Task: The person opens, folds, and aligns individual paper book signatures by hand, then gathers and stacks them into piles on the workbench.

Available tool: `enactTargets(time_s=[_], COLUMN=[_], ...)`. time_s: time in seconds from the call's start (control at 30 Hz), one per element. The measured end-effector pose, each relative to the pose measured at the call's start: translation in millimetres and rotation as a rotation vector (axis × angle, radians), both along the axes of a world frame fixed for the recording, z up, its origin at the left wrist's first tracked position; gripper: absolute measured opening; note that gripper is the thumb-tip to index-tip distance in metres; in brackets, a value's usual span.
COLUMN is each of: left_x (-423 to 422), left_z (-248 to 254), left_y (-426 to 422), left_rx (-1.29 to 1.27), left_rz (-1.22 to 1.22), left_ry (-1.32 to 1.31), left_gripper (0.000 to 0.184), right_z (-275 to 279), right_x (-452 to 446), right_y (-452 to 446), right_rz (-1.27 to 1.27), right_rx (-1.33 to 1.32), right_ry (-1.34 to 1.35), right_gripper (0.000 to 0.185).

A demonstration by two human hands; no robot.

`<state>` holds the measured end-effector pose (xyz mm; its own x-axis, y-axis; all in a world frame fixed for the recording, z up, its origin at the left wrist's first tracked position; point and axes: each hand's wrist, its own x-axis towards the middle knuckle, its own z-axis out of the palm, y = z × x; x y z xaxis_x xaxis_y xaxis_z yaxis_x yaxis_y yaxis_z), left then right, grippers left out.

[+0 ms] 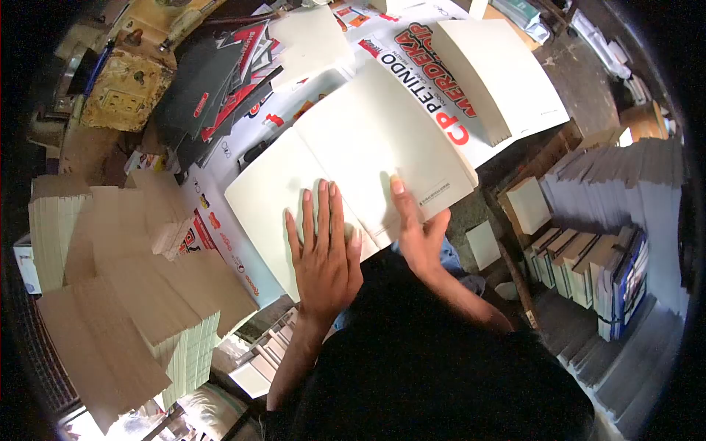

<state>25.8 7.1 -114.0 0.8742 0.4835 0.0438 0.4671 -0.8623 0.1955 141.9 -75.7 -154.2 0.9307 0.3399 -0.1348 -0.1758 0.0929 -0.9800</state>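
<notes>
An open book block (353,125) with nearly blank cream pages lies on the printed banner sheet (228,154) covering the table. My left hand (323,253) rests flat on its left page near the spine, fingers stretched out and slightly apart. At the lower right edge, my right hand (419,231) grips the right-hand pages, thumb on top beside a small line of print and fingers partly hidden beneath. A second thick block of cream pages (500,73) sits at the upper right of the banner.
Dark printed covers (213,88) are piled at the upper left, beside cream sheets (312,40). Brown-covered book stacks (140,279) stand at the left. On the right are tall paper stacks (625,184) and a row of books (581,264). A rusty metal machine (129,88) is at the top left.
</notes>
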Motion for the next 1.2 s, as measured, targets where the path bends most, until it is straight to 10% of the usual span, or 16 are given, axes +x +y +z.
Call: enactTargets(time_s=[0.67, 0.87, 1.0, 1.2], left_x=[-7.0, -8.4, -14.0, -21.0], left_z=[0.0, 17.6, 13.6, 35.5], left_y=[2.3, -18.9, -11.3, 16.0], left_rx=[0.000, -0.093, -0.050, -0.288], left_rz=[-0.018, -0.061, -0.082, -0.155], left_ry=[0.044, 0.007, 0.056, 0.030], left_gripper=[0.063, 0.059, 0.055, 0.053], right_z=[4.0, -27.3, 28.7, 14.9], right_x=[65.3, 87.3, 85.1, 32.9], right_y=[-8.6, -32.0, -67.1, -47.7], right_rz=[-0.110, 0.169, 0.623, 0.759], right_rx=[-0.110, -0.251, -0.509, -0.112], right_ry=[-0.211, 0.383, 0.379, 0.052], right_gripper=[0.038, 0.076, 0.058, 0.007])
